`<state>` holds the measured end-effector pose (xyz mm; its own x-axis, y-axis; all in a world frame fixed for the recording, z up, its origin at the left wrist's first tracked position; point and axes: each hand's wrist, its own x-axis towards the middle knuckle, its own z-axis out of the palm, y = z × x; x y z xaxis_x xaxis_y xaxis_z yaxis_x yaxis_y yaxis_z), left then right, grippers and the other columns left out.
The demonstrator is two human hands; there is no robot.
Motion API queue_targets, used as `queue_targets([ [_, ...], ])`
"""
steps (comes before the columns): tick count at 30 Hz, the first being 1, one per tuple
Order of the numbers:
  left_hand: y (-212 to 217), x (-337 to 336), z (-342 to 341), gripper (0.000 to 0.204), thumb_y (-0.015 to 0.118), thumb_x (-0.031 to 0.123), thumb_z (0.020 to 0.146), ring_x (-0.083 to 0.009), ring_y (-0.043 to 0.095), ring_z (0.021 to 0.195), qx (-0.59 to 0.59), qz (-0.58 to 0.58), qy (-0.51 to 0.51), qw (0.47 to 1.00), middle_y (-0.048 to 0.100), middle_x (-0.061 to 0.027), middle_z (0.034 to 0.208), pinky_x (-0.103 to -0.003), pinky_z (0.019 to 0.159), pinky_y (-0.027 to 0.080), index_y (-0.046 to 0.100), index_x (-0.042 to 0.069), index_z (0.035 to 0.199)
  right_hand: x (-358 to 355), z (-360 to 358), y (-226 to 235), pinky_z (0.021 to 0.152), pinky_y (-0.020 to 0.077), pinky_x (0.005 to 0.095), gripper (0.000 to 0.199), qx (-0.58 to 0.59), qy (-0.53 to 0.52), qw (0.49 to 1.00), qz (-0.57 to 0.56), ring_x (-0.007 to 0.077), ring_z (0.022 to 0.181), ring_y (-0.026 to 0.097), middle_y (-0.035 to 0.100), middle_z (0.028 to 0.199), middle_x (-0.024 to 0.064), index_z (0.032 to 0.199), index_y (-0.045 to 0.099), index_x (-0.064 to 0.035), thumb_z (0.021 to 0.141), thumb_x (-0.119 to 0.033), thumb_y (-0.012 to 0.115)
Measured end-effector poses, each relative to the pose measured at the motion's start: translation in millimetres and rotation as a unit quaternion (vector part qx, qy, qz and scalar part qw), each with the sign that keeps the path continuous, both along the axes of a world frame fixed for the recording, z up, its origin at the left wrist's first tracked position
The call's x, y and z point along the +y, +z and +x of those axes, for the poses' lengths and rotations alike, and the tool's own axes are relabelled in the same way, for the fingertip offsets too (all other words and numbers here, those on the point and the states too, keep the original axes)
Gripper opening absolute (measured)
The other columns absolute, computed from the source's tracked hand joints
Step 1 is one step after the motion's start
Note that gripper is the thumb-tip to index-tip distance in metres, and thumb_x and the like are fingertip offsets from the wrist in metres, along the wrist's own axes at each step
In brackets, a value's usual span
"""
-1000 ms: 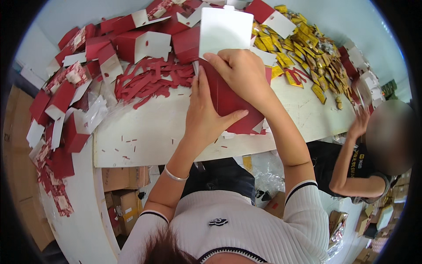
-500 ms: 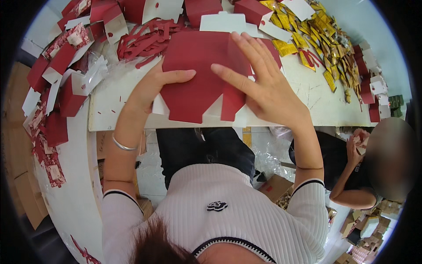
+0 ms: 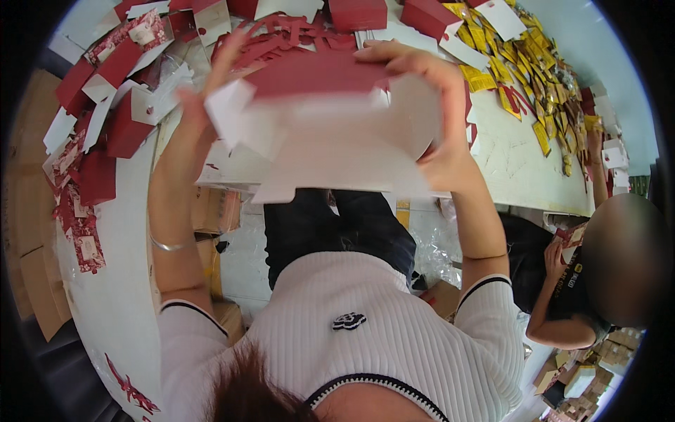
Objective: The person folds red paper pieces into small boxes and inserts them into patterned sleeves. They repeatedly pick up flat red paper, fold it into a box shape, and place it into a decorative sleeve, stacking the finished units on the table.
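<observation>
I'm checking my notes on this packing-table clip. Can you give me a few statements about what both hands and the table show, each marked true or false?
1. Both hands hold the card box blank up off the table. True.
2. The blank's white side faces the camera. True.
3. The left hand rests flat on the table. False: it grips the blank's left edge.
4. The right hand holds scissors. False: it grips the blank.
5. Yellow pieces lie at the right. True.

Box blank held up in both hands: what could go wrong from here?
1. The box blank is gripped only at its edges by the left hand and right hand; the loose white flaps could crease or bend the wrong way.
2. It hangs over the table edge; a slip likely drops it to the floor.
3. Red strips lie close behind and may snag.
</observation>
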<state>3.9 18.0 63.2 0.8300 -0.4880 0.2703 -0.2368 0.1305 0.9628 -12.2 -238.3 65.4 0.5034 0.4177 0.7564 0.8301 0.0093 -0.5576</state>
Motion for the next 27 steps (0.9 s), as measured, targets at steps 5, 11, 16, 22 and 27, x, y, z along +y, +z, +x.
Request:
queue_targets([
  [5, 4, -29, -24, 0.082, 0.063, 0.033, 0.076, -0.0266, 0.037, 0.12, -0.23, -0.096, 0.151, 0.957, 0.028, -0.0167, 0.135, -0.037, 0.096, 0.035, 0.014, 0.01, 0.138, 34, -1, -7, 0.093, 0.0333, 0.0323, 0.091, 0.132, 0.022, 0.99, 0.051, 0.0194, 0.111, 0.04, 0.038, 0.122, 0.0084, 0.126, 0.028, -0.0064, 0.053, -0.015, 0.082],
  [11, -6, -45, -35, 0.069, 0.056, 0.004, 0.075, -0.019, 0.043, 0.11, -0.155, -0.132, 0.272, 0.94, 0.041, -0.0111, 0.12, -0.029, 0.09, 0.039, 0.022, 0.006, 0.135, 71, -1, -19, 0.094, 0.0308, 0.0306, 0.065, 0.236, 0.002, 0.946, 0.221, 0.0191, 0.109, 0.04, 0.039, 0.119, 0.0078, 0.127, 0.029, -0.0055, 0.072, -0.014, 0.062],
  [16, -17, -45, -22, 0.065, 0.055, 0.01, 0.078, -0.02, 0.042, 0.112, -0.206, -0.055, 0.236, 0.948, 0.04, -0.0136, 0.125, -0.03, 0.093, 0.036, 0.023, 0.003, 0.134, 65, -5, -25, 0.093, 0.0309, 0.0289, 0.056, 0.235, -0.093, 0.942, 0.219, 0.0169, 0.107, 0.041, 0.042, 0.115, 0.0074, 0.123, 0.036, -0.0051, 0.07, 0.0, 0.052],
  [22, -22, -40, -27, 0.067, 0.048, 0.009, 0.079, -0.0193, 0.039, 0.117, -0.019, -0.28, 0.096, 0.955, 0.039, -0.0152, 0.128, -0.032, 0.097, 0.032, 0.016, 0.006, 0.138, 68, -8, -32, 0.094, 0.0304, 0.03, 0.056, 0.221, -0.092, 0.937, 0.256, 0.0172, 0.108, 0.041, 0.042, 0.117, 0.0088, 0.122, 0.035, -0.0046, 0.068, 0.003, 0.05],
  [27, -16, -37, -31, 0.067, 0.044, -0.003, 0.073, -0.0174, 0.043, 0.113, -0.001, -0.2, 0.158, 0.967, 0.042, -0.0122, 0.126, -0.028, 0.096, 0.032, 0.024, 0.007, 0.137, 79, -10, -34, 0.097, 0.0275, 0.0319, 0.06, 0.21, -0.098, 0.942, 0.243, 0.0207, 0.114, 0.038, 0.041, 0.122, 0.0118, 0.123, 0.035, -0.002, 0.066, -0.004, 0.053],
])
